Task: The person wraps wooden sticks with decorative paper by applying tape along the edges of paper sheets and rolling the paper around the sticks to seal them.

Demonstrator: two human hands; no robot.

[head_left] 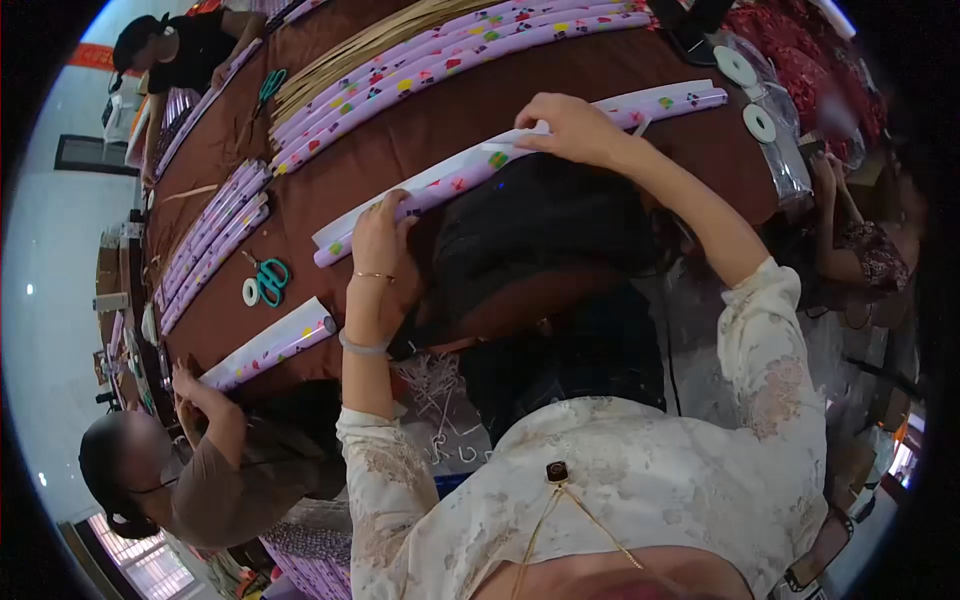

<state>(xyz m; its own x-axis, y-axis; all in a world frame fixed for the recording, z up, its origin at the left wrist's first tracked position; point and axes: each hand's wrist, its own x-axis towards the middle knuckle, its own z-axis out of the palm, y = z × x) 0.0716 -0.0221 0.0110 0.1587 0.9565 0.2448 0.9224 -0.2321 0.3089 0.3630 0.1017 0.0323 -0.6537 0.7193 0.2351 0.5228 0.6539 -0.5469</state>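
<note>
A long sheet of purple patterned wrap [455, 182], partly rolled into a tube with its white underside showing, lies slantwise across the brown-covered table in front of me. Near its left end, my left hand [378, 228] has its fingers curled round the tube. Farther right along the same roll, my right hand [562, 128] pinches the upper edge with thumb and fingers. The right end of the roll reaches past my right hand, where a small pale strip sticks out from it.
Bundled purple rolls [400, 85] lie beyond, with brown strips [330, 65]. Teal scissors [270, 281] and a white tape roll [250, 292] sit at left; two white rolls [758, 123] at right. A co-worker [220, 450] handles another roll [270, 345]; others are around the table.
</note>
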